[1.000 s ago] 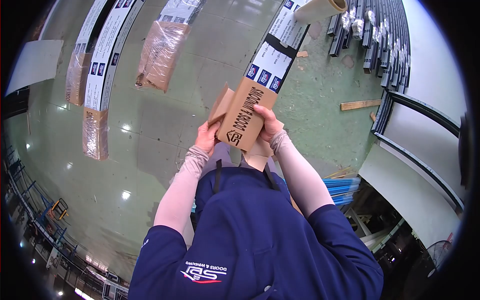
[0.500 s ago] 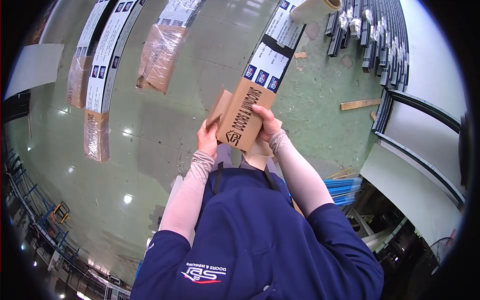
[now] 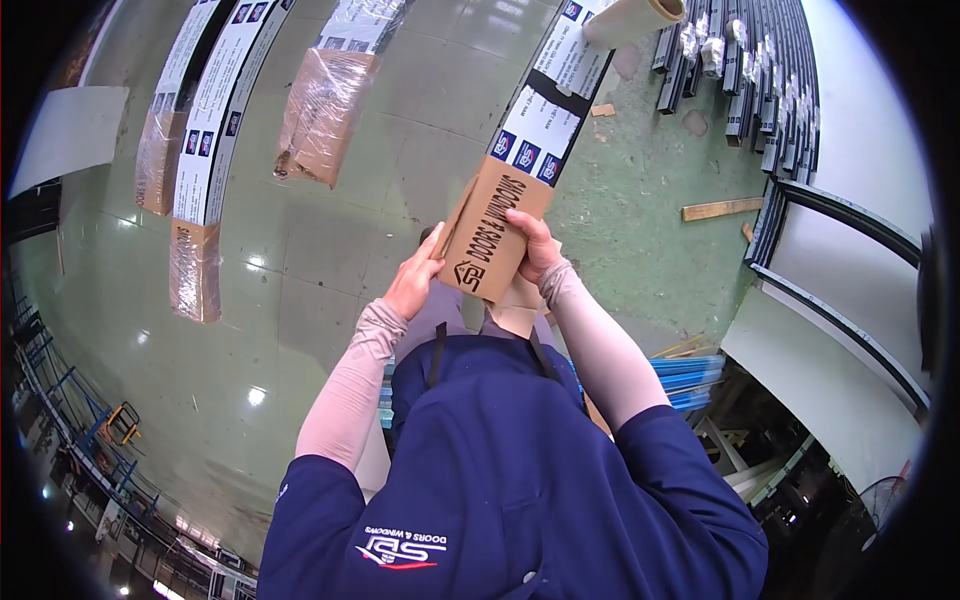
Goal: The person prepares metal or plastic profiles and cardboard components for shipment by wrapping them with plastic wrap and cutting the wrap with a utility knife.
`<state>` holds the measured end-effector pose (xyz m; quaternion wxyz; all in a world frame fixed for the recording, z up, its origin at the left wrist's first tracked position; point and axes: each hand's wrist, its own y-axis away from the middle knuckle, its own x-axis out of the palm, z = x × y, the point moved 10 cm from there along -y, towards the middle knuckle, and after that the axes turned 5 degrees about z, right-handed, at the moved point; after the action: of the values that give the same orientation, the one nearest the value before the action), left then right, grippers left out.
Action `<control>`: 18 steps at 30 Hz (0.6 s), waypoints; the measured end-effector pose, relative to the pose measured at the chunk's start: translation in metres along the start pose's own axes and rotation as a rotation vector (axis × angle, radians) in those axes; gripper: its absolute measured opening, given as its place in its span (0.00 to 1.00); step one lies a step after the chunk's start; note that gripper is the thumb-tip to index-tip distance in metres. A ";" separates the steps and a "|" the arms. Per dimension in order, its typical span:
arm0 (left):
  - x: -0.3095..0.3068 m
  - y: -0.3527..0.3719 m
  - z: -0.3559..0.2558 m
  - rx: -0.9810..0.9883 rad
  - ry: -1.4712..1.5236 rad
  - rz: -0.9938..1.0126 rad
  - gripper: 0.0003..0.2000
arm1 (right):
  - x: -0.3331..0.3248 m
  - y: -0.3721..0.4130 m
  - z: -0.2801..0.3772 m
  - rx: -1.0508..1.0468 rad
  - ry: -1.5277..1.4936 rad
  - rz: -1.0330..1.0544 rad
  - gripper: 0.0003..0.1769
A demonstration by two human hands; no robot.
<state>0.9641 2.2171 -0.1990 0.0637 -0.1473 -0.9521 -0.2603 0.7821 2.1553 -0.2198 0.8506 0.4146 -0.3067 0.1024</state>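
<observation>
A printed brown cardboard sleeve [image 3: 485, 235] covers the near end of a long profile bundle wrapped in white-and-blue labelled film [image 3: 545, 115]. My left hand [image 3: 412, 282] lies along the sleeve's left side, fingers stretched out and pressing its folded side flap [image 3: 458, 215]. My right hand [image 3: 538, 245] grips the right edge, thumb on the printed top face, its other fingers mostly hidden. Below the near end, a loose cardboard flap [image 3: 515, 308] hangs down in front of my legs.
A roll of film [image 3: 635, 20] rests on the bundle's far part. Wrapped bundles with cardboard ends [image 3: 195, 270] lie at left, another [image 3: 325, 115] nearer the middle. Dark profiles [image 3: 740, 90] are stacked at far right. A wood strip [image 3: 720, 209] and curved frame [image 3: 840, 285] are at right.
The left side flap stood out from the sleeve and now lies folded up close against it. My left hand has gone from gripping the flap to pressing along it; my right hand stays put.
</observation>
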 end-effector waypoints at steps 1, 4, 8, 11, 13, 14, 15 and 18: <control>0.002 0.001 -0.008 0.027 -0.032 0.025 0.29 | -0.001 0.000 0.000 -0.002 -0.002 -0.001 0.32; 0.008 -0.009 -0.016 -0.042 0.136 0.164 0.34 | -0.002 0.000 -0.001 -0.001 -0.009 0.000 0.33; -0.005 -0.020 0.002 -0.145 0.203 0.129 0.33 | -0.002 -0.002 0.000 -0.019 -0.013 -0.005 0.33; -0.011 -0.028 0.020 -0.200 0.290 0.109 0.37 | 0.001 0.001 0.000 -0.015 -0.024 -0.001 0.34; -0.009 -0.034 0.022 -0.233 0.326 0.123 0.41 | 0.006 0.001 0.002 -0.021 -0.037 0.027 0.34; -0.002 -0.037 0.022 -0.239 0.378 0.165 0.40 | 0.006 0.000 0.003 -0.019 -0.045 0.028 0.34; 0.008 -0.039 0.024 -0.251 0.433 0.208 0.40 | 0.006 0.000 0.001 -0.014 -0.054 0.024 0.34; 0.029 -0.044 0.010 -0.300 0.485 0.298 0.36 | 0.001 -0.001 0.002 -0.047 -0.036 -0.011 0.33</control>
<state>0.9224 2.1931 -0.2226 0.3036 -0.2267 -0.8282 -0.4130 0.7822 2.1525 -0.2190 0.8550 0.3979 -0.3220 0.0833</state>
